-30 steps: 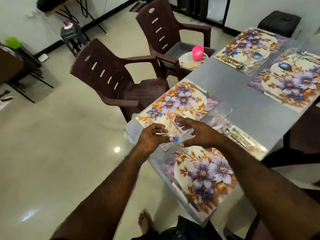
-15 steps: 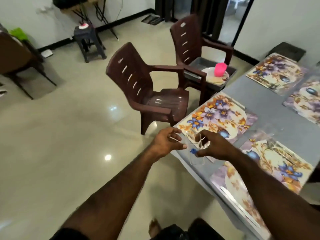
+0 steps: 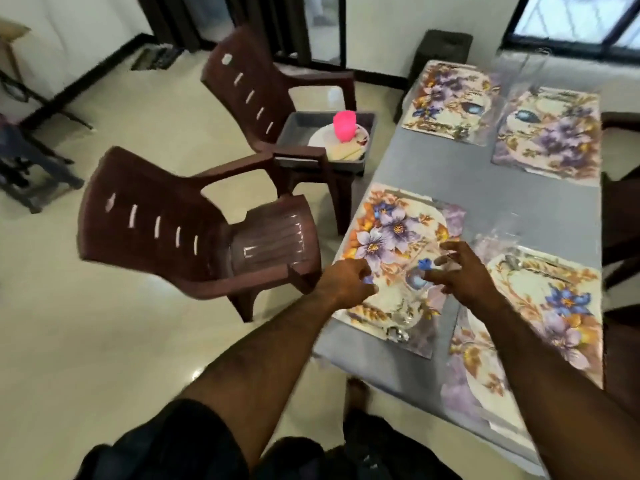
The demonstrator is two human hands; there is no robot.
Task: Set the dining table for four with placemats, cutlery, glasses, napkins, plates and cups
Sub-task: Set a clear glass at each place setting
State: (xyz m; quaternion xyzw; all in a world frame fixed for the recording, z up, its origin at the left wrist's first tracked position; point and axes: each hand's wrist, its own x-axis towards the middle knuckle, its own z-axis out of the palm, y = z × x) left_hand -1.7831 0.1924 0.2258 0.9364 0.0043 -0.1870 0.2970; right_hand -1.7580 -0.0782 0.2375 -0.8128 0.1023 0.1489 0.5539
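Observation:
Four floral placemats lie on the grey table. Both hands hover over the near-left placemat. A clear glass with a blue sticker stands on this mat. My right hand has its fingers spread with the fingertips at the glass's rim, by the sticker. My left hand is curled beside the glass and pinches a small blue scrap. Cutlery lies on the near-right placemat. Another clear glass stands behind it, faint and blurred.
Two brown plastic chairs stand left of the table: the near chair and the far chair. The far one carries a grey tray holding plates and a pink cup. A dark stool stands at the table's far end.
The view has swung right and both hands moved over the near-left placemat. The glass has come down onto the mat, and my right hand's fingers have spread.

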